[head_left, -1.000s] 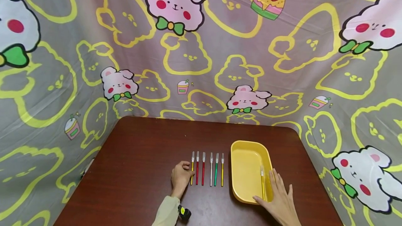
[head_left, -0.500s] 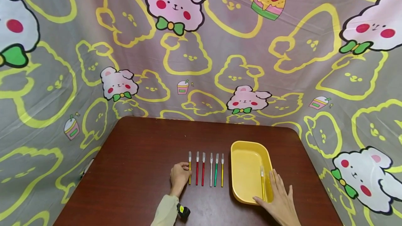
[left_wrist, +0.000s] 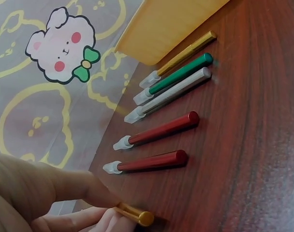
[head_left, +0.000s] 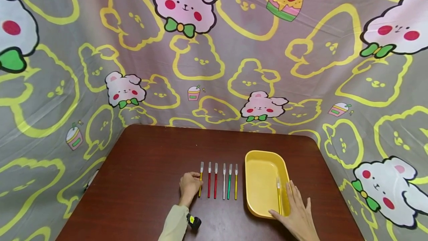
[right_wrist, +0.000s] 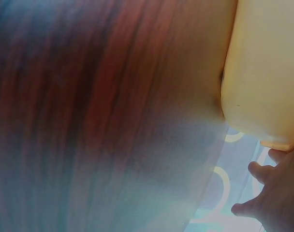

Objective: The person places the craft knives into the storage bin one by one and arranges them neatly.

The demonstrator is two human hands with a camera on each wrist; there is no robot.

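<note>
Printed cloth (head_left: 214, 66), grey with yellow outlines and pink and white bunnies, hangs behind and beside the work area on three sides.

Dark red-brown wood desk (head_left: 150, 181) carries everything else.

Yellow tray (head_left: 264, 159) sits right of centre on the desk, long side running away from the person. One yellow pen (head_left: 279, 195) with a clear cap lies inside it along the right wall.

Right hand (head_left: 297, 217): fingers straight and spread, lying flat over the tray's near right corner, fingertips close beside the pen in the tray. The right wrist view shows the tray wall (right_wrist: 263, 72) with the fingers (right_wrist: 260, 169) just beside it; it is too blurred to show more.

Left hand (head_left: 189, 186): fingers curled, pinching the leftmost pen of the row between thumb and fingertips. The left wrist view shows the fingers (left_wrist: 84, 193) on a gold pen (left_wrist: 135, 215), its end on the desk.

Pen row, left of the tray, all parallel with clear caps pointing away:
- gold pen (head_left: 200, 185), in the left hand
- two red pens (head_left: 209, 185)
- silver pen (head_left: 224, 186)
- green pen (head_left: 229, 186)
- yellow pen (head_left: 235, 186), nearest the tray, not touching it

Small black and yellow wrist device (head_left: 193, 221) sits at the left sleeve cuff.
</note>
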